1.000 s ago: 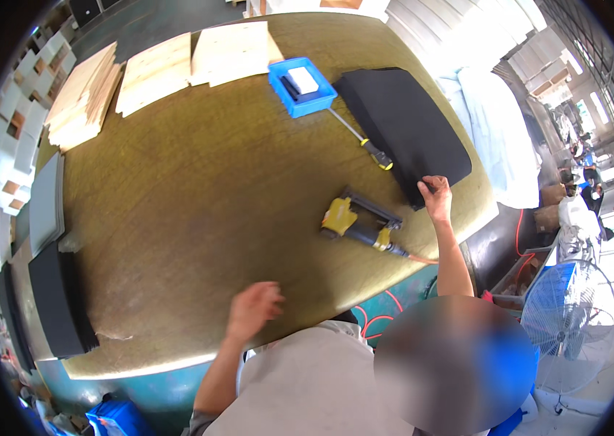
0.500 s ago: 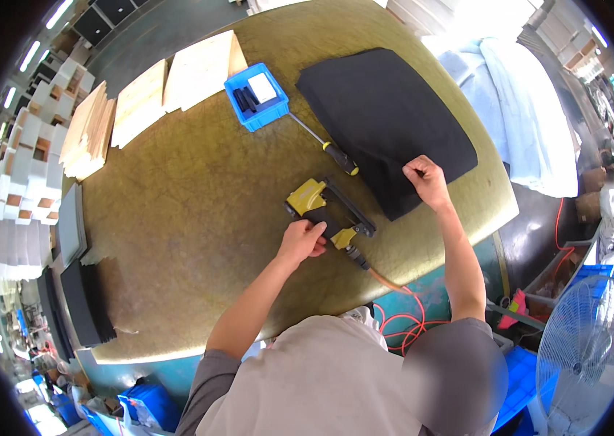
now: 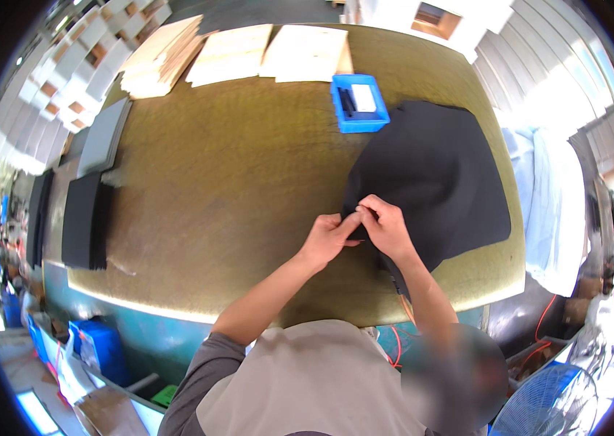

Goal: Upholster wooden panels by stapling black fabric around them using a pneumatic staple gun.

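Observation:
A sheet of black cloth [image 3: 445, 167] lies across the right part of the table, with soft folds in its middle. At its left corner my left hand [image 3: 325, 240] and my right hand [image 3: 387, 227] meet, fingertips almost touching. Both pinch the cloth's edge, thumbs toward each other. The cloth drapes toward me under my right forearm, and an orange air hose [image 3: 406, 307] comes out from beneath it. The yellow and black air stapler and the screwdriver are out of sight, apparently covered by the cloth.
Past the cloth stands a blue bin [image 3: 363, 126] holding black pieces and a white item. Light wooden boards [image 3: 231, 54] line the table's far edge. Grey panels [image 3: 103, 134] and black panels [image 3: 83, 221] sit at the left. Light blue sheeting [image 3: 550, 203] hangs beyond the right edge.
My right hand has drawn the cloth's corner left and toward me, over the stapler. My left hand has left the stapler and joined it at the edge. The view has shifted left.

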Available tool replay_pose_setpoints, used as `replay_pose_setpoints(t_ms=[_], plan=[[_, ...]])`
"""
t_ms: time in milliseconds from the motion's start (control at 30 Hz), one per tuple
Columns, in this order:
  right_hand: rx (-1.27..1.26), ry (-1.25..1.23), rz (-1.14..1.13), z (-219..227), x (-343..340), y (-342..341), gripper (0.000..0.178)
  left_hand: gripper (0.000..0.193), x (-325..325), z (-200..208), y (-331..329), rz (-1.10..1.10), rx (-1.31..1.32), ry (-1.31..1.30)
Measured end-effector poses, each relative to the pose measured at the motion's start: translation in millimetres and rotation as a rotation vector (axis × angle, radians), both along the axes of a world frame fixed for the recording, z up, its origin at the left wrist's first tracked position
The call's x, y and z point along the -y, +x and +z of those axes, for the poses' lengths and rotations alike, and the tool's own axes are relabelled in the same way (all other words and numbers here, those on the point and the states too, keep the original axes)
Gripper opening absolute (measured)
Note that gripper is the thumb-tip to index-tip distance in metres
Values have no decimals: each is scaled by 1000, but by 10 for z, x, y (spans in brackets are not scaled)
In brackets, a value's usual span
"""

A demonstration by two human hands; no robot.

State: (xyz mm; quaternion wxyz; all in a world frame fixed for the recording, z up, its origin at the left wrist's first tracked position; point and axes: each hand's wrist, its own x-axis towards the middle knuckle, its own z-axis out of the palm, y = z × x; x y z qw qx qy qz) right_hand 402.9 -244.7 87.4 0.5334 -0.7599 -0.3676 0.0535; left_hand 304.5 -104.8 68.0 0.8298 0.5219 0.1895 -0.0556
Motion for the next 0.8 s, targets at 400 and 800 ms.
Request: replay_pose_setpoints(t_ms=[400,800], plan=[[611,-509,362,-1015,-1337,-1131,51,28,-1354,-749,-2909,719,-425,327],[359,-322,41,-881,-602,-626,45,23,-1292,-695,-2837,741,-429,221]])
